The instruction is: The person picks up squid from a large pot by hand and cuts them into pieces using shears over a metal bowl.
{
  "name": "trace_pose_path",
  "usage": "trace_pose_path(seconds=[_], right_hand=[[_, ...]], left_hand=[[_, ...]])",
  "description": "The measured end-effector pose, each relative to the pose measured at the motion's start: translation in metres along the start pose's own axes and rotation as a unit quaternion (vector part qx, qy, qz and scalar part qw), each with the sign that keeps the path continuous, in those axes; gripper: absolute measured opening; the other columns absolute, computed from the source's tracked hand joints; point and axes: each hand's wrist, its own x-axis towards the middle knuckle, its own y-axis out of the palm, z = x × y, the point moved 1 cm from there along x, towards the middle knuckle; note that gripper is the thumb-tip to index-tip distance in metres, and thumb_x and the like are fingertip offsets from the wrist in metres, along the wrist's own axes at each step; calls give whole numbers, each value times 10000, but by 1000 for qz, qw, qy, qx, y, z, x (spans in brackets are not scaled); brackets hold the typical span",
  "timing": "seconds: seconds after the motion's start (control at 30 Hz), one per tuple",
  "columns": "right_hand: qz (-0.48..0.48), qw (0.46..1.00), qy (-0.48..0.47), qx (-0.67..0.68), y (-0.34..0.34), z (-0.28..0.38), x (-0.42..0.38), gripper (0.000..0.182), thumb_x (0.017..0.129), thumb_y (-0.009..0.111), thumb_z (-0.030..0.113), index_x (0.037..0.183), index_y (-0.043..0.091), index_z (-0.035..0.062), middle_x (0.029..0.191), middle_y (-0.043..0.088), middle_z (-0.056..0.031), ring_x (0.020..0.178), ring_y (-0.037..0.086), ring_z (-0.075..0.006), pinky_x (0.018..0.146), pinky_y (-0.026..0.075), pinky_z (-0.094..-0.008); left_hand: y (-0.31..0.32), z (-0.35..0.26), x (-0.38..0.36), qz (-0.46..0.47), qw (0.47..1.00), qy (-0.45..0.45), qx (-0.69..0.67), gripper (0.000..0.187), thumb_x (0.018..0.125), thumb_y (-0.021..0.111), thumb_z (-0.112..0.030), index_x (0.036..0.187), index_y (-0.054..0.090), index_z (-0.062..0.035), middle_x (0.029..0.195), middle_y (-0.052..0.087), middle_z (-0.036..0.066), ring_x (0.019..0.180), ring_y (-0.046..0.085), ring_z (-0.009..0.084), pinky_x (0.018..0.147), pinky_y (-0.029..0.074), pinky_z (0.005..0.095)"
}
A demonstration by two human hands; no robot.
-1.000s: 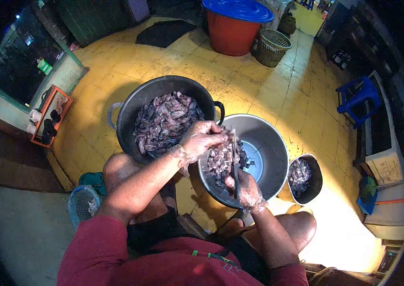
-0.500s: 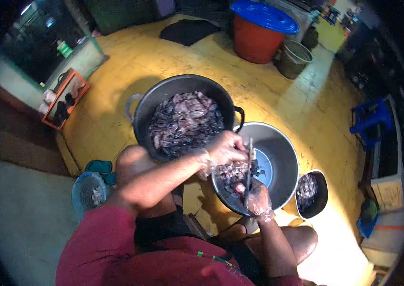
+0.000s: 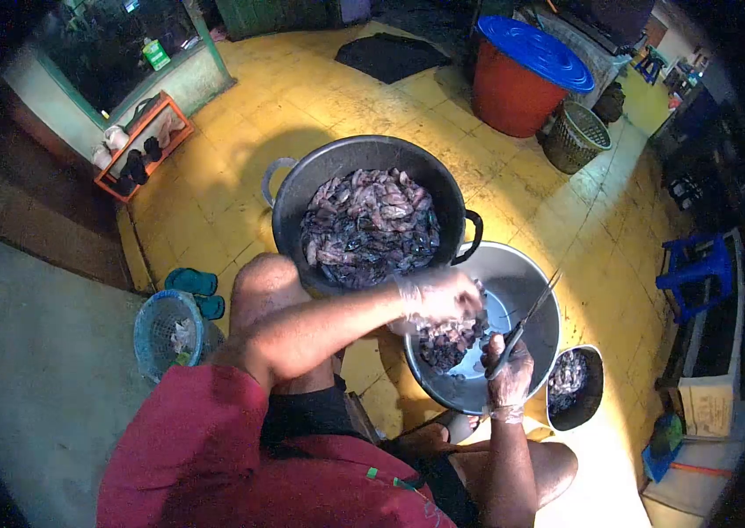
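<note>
My right hand (image 3: 511, 377), in a clear plastic glove, grips dark-handled scissors (image 3: 526, 327) over the grey basin (image 3: 541, 299), their blades pointing up and away to the right. My left hand (image 3: 450, 295), also gloved, hovers at the basin's left side above a heap of chopped, dark-stained pieces (image 3: 447, 348). Motion smears its fingers, so whether they hold anything is hidden. Beyond it stands a large black tub (image 3: 298, 198) full of wet, purple-grey squid (image 3: 372, 229).
A small dark container (image 3: 597, 396) with more squid stands right of the basin. At left are a blue basket (image 3: 148, 339) and green slippers (image 3: 192, 282). Farther off stand a red bucket (image 3: 513, 92) with a blue lid, a woven bin (image 3: 579, 136) and a blue stool (image 3: 698, 273).
The scissors have swung from upright between my hands to tilting right, apart from my left hand. My left hand is now blurred over the chopped pieces. The whole view has shifted slightly.
</note>
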Motion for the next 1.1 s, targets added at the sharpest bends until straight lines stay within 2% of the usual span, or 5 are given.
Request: trace_pose_path(seconds=[0.2, 0.53, 0.7, 0.8, 1.1], right_hand=[[21, 998, -58, -33, 6, -2, -2, 306, 902, 657, 280, 899, 611, -23, 703, 618, -51, 593, 561, -116, 541, 458, -278], [22, 985, -24, -172, 3, 11, -1, 442, 805, 725, 415, 932, 659, -4, 828, 675, -242, 805, 662, -395, 742, 496, -437], [21, 982, -84, -170, 6, 12, -4, 412, 851, 681, 368, 890, 651, -41, 691, 656, -105, 636, 614, -180, 626, 486, -343], [75, 987, -1, -138, 5, 10, -2, 468, 812, 704, 442, 903, 664, -15, 805, 671, -235, 790, 658, -380, 744, 496, -431], [172, 984, -37, 18, 17, 13, -18, 488, 859, 675, 463, 958, 637, -13, 780, 641, -55, 704, 582, -133, 668, 479, -296]], left_hand=[[-77, 126, 12, -274, 927, -190, 171, 230, 785, 644, -178, 998, 709, -117, 1004, 682, 190, 924, 675, 324, 805, 535, 418], [-89, 179, 2, -137, 890, -306, 309, 217, 791, 615, -105, 1003, 654, -82, 1044, 656, 215, 993, 642, 379, 841, 502, 463], [-107, 118, 8, -250, 924, -289, 2, 114, 780, 702, -90, 855, 634, -36, 835, 682, 144, 764, 671, 204, 618, 528, 353], [-110, 91, 20, -234, 914, -253, -214, 108, 795, 714, -78, 864, 640, -43, 897, 680, 88, 708, 604, 111, 612, 502, 294], [-47, -41, -11, -245, 883, -56, -396, 131, 879, 643, -5, 985, 570, 21, 977, 672, 124, 800, 666, 170, 669, 558, 284]])
